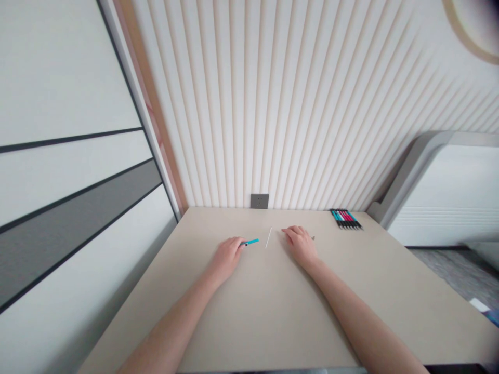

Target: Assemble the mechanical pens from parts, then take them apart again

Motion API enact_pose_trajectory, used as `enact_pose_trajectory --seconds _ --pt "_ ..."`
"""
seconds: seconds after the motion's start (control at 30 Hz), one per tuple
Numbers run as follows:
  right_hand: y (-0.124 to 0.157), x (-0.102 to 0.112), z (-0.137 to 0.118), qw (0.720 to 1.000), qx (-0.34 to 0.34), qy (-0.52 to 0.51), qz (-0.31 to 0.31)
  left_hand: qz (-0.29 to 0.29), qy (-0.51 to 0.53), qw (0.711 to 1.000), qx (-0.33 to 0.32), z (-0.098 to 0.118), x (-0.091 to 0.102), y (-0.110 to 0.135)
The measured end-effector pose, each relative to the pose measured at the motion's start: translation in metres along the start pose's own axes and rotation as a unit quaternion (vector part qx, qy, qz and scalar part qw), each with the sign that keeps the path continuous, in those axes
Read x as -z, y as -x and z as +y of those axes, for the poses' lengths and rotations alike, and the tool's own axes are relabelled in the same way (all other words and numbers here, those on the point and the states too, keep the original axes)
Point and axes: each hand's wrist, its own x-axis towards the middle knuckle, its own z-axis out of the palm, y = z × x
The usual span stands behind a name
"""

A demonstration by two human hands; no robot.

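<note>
My left hand (230, 251) is closed around a pen (252, 241) with a bright blue barrel, which points right just above or on the table. A thin white stick (268, 238), like a pen refill, lies slantwise on the tabletop between my hands. To the right of it, my right hand (300, 242) rests over the table with the index finger stretched toward the stick, not touching it. No object shows in its fingers, though the palm side is hidden. A tiny dark piece (313, 238), too small to name, sits right beside that hand.
Several pens (346, 219) in blue, white, pink and black lie in a row at the table's back right. The beige table (265, 311) meets a ribbed wall with a dark socket (259, 201). A cabinet (78, 197) stands left, a bed headboard (448, 187) right.
</note>
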Motion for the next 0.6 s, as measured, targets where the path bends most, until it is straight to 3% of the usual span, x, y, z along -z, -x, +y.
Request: enact_pose_trajectory --seconds 0.17,0.47,0.6 --pt "-0.005 -0.008 -0.026 0.989 0.143 -0.021 -0.038 -0.007 -0.009 1.000 -0.010 0.001 0.000 0.001" --pt "0.006 0.006 -0.044 0.968 0.224 -0.076 -0.080 -0.007 -0.021 1.000 -0.020 0.002 0.000 0.001" --pt "0.015 0.005 -0.045 0.963 0.239 -0.106 -0.071 -0.002 -0.028 1.000 -0.015 0.001 0.001 0.001"
